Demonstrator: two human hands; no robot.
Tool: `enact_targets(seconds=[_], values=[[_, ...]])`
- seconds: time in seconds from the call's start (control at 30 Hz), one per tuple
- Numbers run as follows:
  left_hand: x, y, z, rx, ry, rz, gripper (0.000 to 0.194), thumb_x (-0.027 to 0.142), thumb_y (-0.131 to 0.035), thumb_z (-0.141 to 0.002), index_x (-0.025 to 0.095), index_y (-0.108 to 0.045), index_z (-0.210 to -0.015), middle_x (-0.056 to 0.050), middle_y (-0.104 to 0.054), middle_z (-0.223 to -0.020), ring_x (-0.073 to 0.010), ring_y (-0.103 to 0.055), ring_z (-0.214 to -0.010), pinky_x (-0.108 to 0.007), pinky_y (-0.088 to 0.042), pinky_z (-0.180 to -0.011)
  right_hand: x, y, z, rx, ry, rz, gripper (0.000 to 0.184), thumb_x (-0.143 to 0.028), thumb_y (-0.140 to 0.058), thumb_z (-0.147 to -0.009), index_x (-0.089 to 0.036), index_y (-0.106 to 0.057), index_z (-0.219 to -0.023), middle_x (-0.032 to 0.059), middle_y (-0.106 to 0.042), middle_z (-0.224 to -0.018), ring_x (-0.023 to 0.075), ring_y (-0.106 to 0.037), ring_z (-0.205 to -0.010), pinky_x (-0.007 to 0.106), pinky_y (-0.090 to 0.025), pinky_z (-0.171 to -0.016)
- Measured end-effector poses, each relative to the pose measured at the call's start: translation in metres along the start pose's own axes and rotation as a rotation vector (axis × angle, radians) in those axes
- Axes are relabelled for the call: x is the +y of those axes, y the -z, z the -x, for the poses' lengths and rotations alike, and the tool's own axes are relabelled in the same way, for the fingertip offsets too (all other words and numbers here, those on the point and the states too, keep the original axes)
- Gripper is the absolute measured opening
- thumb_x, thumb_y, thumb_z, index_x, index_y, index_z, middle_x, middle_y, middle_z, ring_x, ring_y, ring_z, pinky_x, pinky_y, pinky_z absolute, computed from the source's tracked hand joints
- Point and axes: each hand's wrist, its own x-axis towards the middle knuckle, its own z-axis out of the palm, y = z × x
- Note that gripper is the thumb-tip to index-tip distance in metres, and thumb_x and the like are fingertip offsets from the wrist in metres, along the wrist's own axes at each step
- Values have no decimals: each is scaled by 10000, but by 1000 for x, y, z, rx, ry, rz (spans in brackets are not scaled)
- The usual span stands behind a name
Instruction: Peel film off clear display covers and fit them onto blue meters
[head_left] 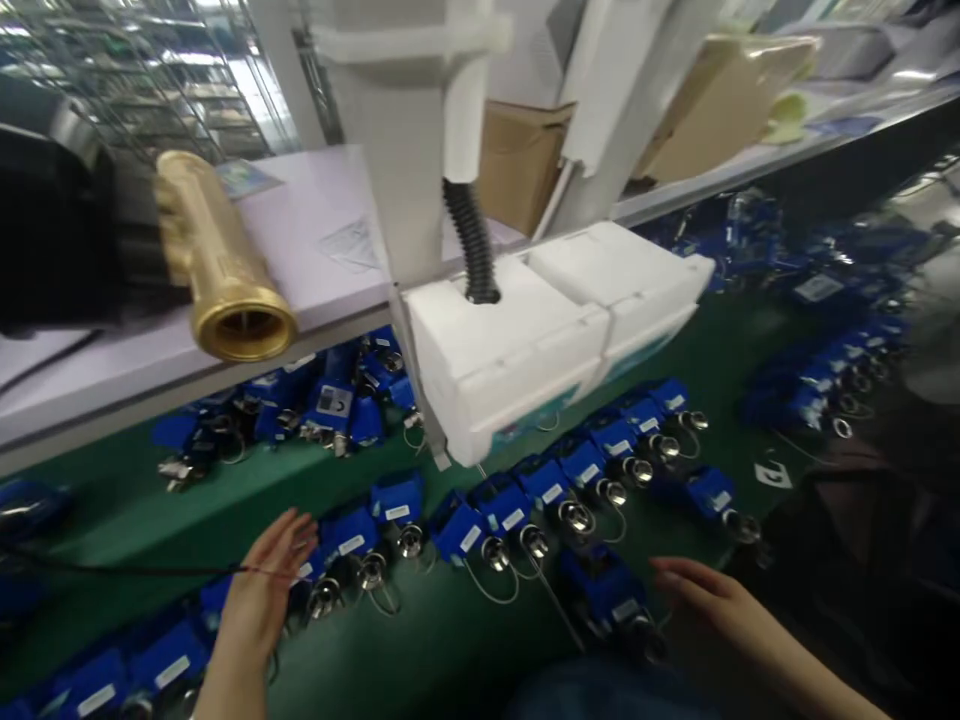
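Note:
My left hand [262, 590] is raised over the green bench with its fingers stretched out, and a thin black cable [135, 571] runs across it from the left. It hovers beside a row of blue valve actuators [517, 510] with metal fittings. My right hand [720, 600] lies low at the right, fingers extended and apart, close to a single blue actuator [604, 595] that sits in front of the row. Neither hand grips anything.
A white shelf [315, 250] crosses above the bench, with a brass valve body [217, 270] on its edge. A white box [540, 340] with a black corrugated hose [469, 240] hangs under it. More blue actuators [825, 370] are piled at the far right and under the shelf. Cardboard boxes [525, 160] stand behind.

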Motion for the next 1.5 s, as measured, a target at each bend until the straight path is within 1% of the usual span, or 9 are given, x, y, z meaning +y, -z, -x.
enact_targets(seconds=[0.1, 0.23, 0.4, 0.53, 0.73, 0.93, 1.13, 1.23, 1.5], values=[[-71, -4, 75, -182, 252, -2, 463, 286, -843, -513, 175, -699, -939, -54, -738, -906, -211, -673, -883, -294, -551, -778, -2, 11, -28, -10, 50, 175, 356, -375, -620, -649, -143, -665, -915, 82, -698, -769, 234, -641, -729, 299, -489, -613], [-147, -31, 153, -151, 378, 80, 396, 273, -843, -532, 169, -720, -893, -65, -741, -846, -180, -692, -769, -257, -563, -690, -2, -5, -62, -92, 50, 252, 233, -368, -642, -711, -144, -657, -773, 97, -706, -814, 271, -635, -889, 318, -472, -757], [-182, -72, 207, -170, 464, 112, 378, 226, -858, -503, 162, -725, -850, -68, -737, -821, -166, -690, -733, -242, -555, -657, 0, -43, -86, -304, -50, 248, 174, -282, -666, -802, -124, -630, -739, 10, -661, -694, 156, -629, -670, 293, -503, -658], [-196, -91, 228, -108, 358, 74, 401, 294, -851, -510, 156, -715, -862, -70, -732, -809, -158, -681, -711, -240, -535, -640, -7, -36, -92, -319, -115, 171, 191, -266, -570, -897, -126, -582, -767, -47, -578, -655, 71, -528, -511, 216, -471, -511], [-188, -144, 259, -226, 146, -246, 489, 478, -767, -570, 120, -695, -895, -77, -722, -760, -177, -656, -746, -254, -492, -649, -24, 28, -42, -465, -30, -133, 68, -163, -641, -815, -143, -585, -782, -48, -563, -605, 58, -534, -524, 169, -449, -514], [-145, -207, 313, -500, -247, -576, 140, 277, -665, -710, 142, -694, -734, -38, -694, -681, -134, -586, -626, -232, -435, -595, -37, 49, 47, -711, 368, -346, 388, -461, -738, -693, -155, -574, -867, -11, -627, -680, 98, -559, -548, 223, -469, -528], [-118, -207, 342, -622, -875, -695, 162, 262, -681, -764, 179, -662, -626, -17, -701, -663, -122, -627, -650, -203, -456, -643, -47, 54, 79, -1007, 220, -392, 455, -521, -759, -643, -161, -517, -777, -67, -500, -536, 34, -395, -380, 151, -306, -348], [-114, -205, 350, -448, -1088, -586, 309, 383, -731, -709, 166, -584, -544, -5, -640, -576, -99, -596, -564, -171, -445, -557, -50, 53, 89, -1265, -25, -415, 505, -514, -807, -577, -175, -482, -764, -106, -423, -474, 0, -251, -336, 124, -194, -296], [-115, -196, 361, -287, -1014, -609, 251, 361, -742, -696, 181, -638, -555, -19, -660, -550, -124, -607, -525, -203, -470, -530, -47, 50, 101, -1190, 19, -371, 508, -543, -773, -617, -199, -438, -785, -123, -397, -459, 4, -227, -355, 113, -159, -304]])
